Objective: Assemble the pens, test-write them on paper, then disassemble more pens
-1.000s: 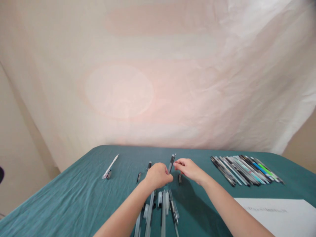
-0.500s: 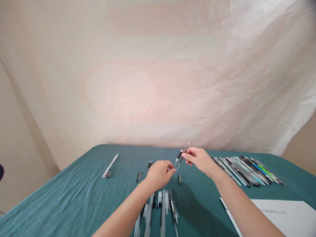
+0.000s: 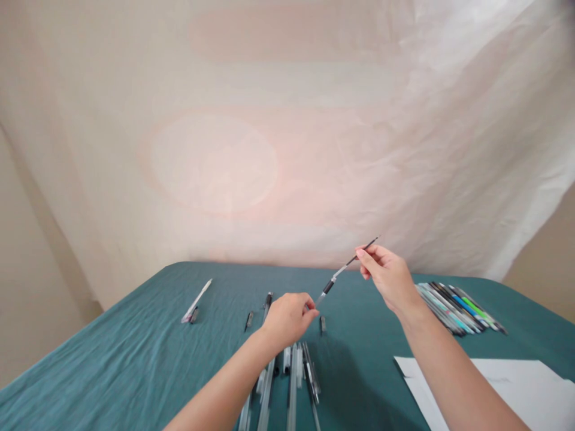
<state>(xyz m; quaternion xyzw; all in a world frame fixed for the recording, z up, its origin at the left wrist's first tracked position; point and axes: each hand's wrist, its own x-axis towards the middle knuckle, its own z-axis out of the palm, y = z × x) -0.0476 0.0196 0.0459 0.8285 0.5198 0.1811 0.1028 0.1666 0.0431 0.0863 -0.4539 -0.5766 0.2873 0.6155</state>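
Observation:
My left hand (image 3: 290, 317) is closed around a clear pen barrel (image 3: 328, 287) with a black grip, tilted up to the right. Between the thumb and fingers of my right hand (image 3: 390, 278) is a thin ink refill (image 3: 347, 265), dark along its upper part and pale below. The refill's lower end meets the barrel's open top; whether it sits just inside cannot be made out. Under the hands, a small dark pen cap (image 3: 322, 325) lies on the cloth. Another cap (image 3: 248, 321) and a pen part with a black end (image 3: 268, 299) lie left of my left hand.
Several clear barrels (image 3: 293, 389), caps and refills lie at the front middle of the green tablecloth (image 3: 135, 347). A whitish pen (image 3: 200, 298) with a cap beside it is at left. Many pens (image 3: 462, 308) are lined up at right, behind white paper (image 3: 498, 389).
My right hand has moved up and right with the refill, which was alongside the barrel and is now in line with its open end. My left hand has stayed nearly in place.

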